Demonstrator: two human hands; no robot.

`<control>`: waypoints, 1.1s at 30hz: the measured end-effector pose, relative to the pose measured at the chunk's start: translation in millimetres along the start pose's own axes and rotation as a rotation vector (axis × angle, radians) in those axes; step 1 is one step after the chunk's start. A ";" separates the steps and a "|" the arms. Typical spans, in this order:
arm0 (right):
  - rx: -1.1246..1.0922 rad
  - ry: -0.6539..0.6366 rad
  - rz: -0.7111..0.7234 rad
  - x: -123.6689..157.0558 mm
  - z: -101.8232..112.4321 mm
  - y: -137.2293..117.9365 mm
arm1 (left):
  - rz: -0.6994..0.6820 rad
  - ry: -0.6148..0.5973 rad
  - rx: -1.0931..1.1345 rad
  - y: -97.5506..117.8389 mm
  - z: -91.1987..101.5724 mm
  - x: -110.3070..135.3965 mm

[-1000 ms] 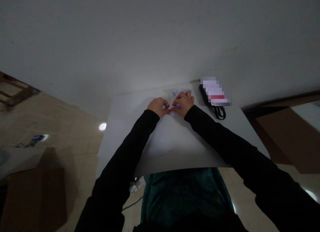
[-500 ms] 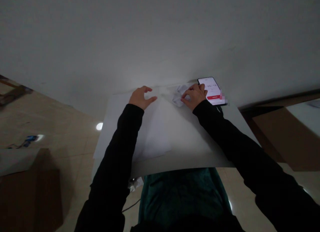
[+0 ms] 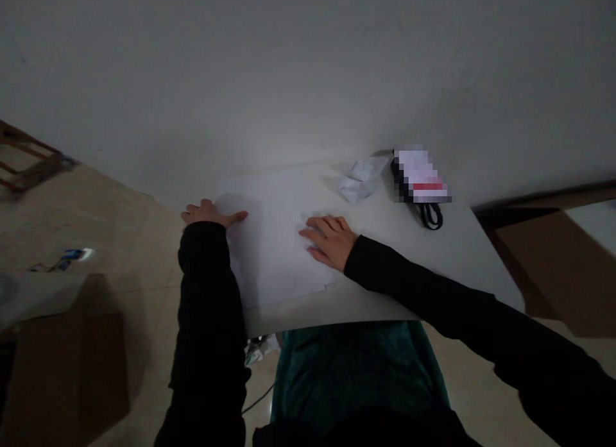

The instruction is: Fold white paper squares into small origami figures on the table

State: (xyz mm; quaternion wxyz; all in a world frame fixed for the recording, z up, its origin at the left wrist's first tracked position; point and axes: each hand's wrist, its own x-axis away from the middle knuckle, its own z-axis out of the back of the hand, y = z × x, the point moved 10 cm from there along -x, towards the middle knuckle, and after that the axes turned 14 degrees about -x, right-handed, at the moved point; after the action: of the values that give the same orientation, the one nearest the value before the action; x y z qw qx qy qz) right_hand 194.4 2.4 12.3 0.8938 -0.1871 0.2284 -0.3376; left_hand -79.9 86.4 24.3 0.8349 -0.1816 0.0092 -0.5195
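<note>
Sheet of white paper [image 3: 269, 242] lies flat on table [image 3: 409, 274] between both hands, long axis running away from body. Left hand [image 3: 209, 214] open, thumb on sheet's far-left corner. Right hand [image 3: 330, 242] open, pressed flat on sheet, nearer its middle. Neither grips. Crumpled paper [image 3: 360, 181] lies beyond right hand.

We see a white paper sheet [image 3: 269, 242] on the pale grey bench [image 3: 457, 254], with crumpled white paper [image 3: 360, 181] at 2 o'clock. At 3 o'clock, a phone [image 3: 419, 177] blurs into white with a red bar, above a black cord [image 3: 432, 219]. The left sleeve [image 3: 206, 319] and right sleeve [image 3: 409, 280] are plain black; a dark teal top [image 3: 356, 376] sits at 6 o'clock, and brown cardboard [image 3: 62, 376] at 8 o'clock, beside beige tile [image 3: 139, 254].
</note>
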 end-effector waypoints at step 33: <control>-0.834 0.790 -0.356 5.0 116.4 72.9 | -0.465 0.500 1.440 37.6 108.9 50.9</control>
State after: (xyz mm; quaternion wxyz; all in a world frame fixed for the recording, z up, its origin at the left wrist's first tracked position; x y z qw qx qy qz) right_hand 297.7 71.1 71.4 0.5219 -0.4178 0.6217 -0.4080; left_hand -1.8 88.9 123.0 0.5904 0.5272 -0.1800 -0.5840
